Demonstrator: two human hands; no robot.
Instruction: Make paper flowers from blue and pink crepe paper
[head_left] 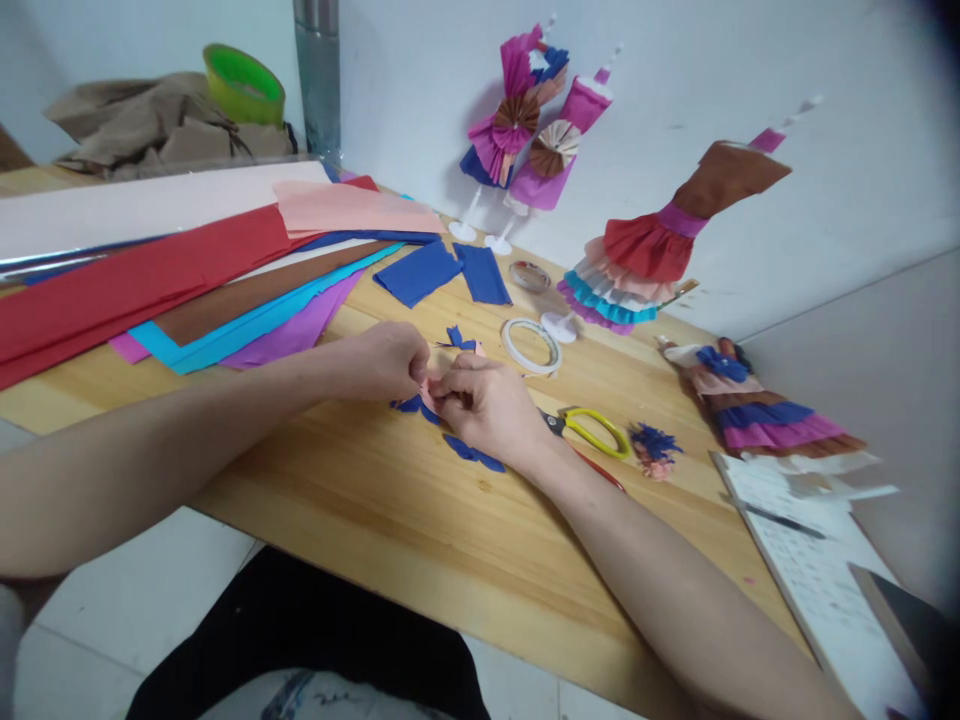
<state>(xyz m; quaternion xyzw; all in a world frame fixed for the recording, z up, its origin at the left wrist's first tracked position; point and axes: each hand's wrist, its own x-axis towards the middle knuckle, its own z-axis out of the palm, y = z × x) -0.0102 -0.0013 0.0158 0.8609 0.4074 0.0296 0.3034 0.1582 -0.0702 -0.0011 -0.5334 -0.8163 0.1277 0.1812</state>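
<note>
Between the fingertips of both hands is a small piece of pink crepe paper (429, 392), mostly covered by the fingers. My left hand (394, 360) pinches it from the left with curled fingers. From the right, my right hand (487, 405) grips it between thumb and fingers. Small blue crepe paper cuttings (474, 453) lie on the table just below the hands, and another blue cutting (457, 338) lies behind them. Scissors with yellow and red handles (596, 430) rest right of my right wrist, partly hidden by it.
Folded crepe paper sheets (150, 270) cover the table's left. Two blue paper pieces (420, 272), a white tape roll (531, 346) and several paper-dressed mannequins (660, 240) stand or lie behind the hands. Fringed blue and pink paper (655, 450) and a notebook (810, 540) lie right.
</note>
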